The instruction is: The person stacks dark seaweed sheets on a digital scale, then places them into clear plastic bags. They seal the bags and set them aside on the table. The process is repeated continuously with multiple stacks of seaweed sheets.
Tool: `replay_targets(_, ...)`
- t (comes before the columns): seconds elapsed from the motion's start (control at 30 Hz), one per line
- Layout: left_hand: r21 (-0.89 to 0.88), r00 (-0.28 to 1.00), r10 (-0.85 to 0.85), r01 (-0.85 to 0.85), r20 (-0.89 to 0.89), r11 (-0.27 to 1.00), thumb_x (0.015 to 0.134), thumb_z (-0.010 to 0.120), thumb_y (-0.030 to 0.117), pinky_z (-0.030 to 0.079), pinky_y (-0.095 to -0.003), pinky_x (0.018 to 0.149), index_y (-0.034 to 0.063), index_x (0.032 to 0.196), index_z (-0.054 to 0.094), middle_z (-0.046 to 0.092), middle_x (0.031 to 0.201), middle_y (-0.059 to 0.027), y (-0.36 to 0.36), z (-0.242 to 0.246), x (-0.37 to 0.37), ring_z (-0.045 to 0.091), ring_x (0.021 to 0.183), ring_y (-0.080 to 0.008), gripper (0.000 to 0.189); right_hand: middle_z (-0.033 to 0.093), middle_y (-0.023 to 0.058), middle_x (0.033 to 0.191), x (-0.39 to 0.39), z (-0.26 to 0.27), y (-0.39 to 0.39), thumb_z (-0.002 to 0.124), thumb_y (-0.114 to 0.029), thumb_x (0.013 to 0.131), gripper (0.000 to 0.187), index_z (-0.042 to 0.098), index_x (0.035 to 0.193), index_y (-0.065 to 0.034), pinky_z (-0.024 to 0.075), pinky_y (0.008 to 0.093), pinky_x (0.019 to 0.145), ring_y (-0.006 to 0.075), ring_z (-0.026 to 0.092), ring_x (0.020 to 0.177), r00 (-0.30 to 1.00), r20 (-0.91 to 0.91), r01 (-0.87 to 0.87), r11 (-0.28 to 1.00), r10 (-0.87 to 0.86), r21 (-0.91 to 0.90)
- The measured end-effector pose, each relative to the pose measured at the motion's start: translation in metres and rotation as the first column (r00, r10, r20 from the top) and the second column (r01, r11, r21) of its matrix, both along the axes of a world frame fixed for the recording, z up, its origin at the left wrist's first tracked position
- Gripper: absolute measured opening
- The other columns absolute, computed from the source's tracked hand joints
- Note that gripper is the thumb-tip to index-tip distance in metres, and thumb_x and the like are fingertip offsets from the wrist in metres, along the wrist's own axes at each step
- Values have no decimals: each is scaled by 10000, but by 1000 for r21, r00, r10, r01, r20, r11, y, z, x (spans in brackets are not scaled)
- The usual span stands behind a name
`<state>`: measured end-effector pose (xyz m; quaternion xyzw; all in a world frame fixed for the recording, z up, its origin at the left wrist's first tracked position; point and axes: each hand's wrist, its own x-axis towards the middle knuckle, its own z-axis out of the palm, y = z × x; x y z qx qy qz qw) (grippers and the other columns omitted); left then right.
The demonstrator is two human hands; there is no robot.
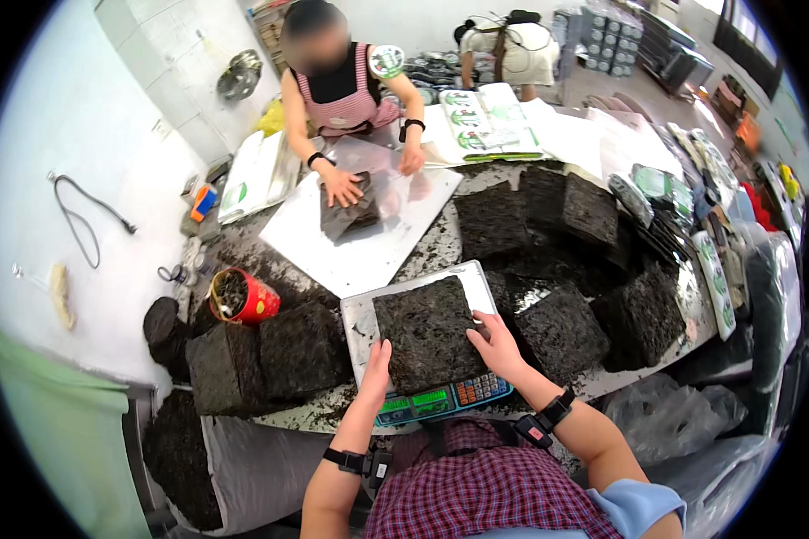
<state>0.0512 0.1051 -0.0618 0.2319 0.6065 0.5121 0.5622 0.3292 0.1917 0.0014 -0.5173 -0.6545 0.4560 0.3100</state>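
Observation:
A square stack of dried dark seaweed sheets [431, 333] lies on the metal pan [358, 330] of a digital weighing scale, right in front of me. My left hand [375, 370] rests flat against the stack's left side, fingers pointing away from me. On the opposite side, my right hand [497, 345] grips the edge, its thumb near the top sheet. Below the stack's near edge show the scale's lit green display [414, 402] and its keypad [482, 389]. The stack covers most of the pan.
More seaweed stacks stand close on the left [303, 350] and right [559, 330]. A red tub [246, 296] holds seaweed scraps. Across the table, a co-worker's hands [340, 188] handle seaweed and clear plastic on a white board [310, 246]. Printed bags [485, 124] lie behind.

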Motion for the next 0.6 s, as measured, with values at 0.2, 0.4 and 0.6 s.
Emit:
replay_targets(0.2, 207, 555, 117, 102, -823, 973, 838, 617, 36, 209, -400, 1151, -4, 1437, 350, 352, 1480, -173, -45, 52, -25, 309, 1382, -299, 657, 462, 203, 1348, 145, 38, 5, 745, -247, 778, 668, 452, 1332, -16, 327, 445, 1085, 376, 399, 1293, 694, 553, 111, 828, -461, 550)
replay_targets(0.4, -95, 139, -78, -123, -987, 988, 881, 638, 224, 222, -503, 1134, 114, 1473, 333, 257, 1524, -211, -64, 8, -139, 244, 1398, -395, 674, 389, 152, 1480, 310, 19, -32, 739, -373, 784, 778, 408, 1401, -33, 369, 399, 1085, 307, 383, 1350, 329, 807, 447, 834, -489, 323)
replay_targets(0.6, -237, 260, -183, -197, -948, 951, 887, 631, 211, 243, -501, 1124, 88, 1465, 335, 253, 1526, -210, -61, -3, -152, 231, 1404, -396, 661, 671, 206, 941, 330, 75, -28, 609, -284, 876, 347, 620, 1147, -68, 514, 457, 747, 399, 634, 857, 320, 561, 389, 646, -763, 657)
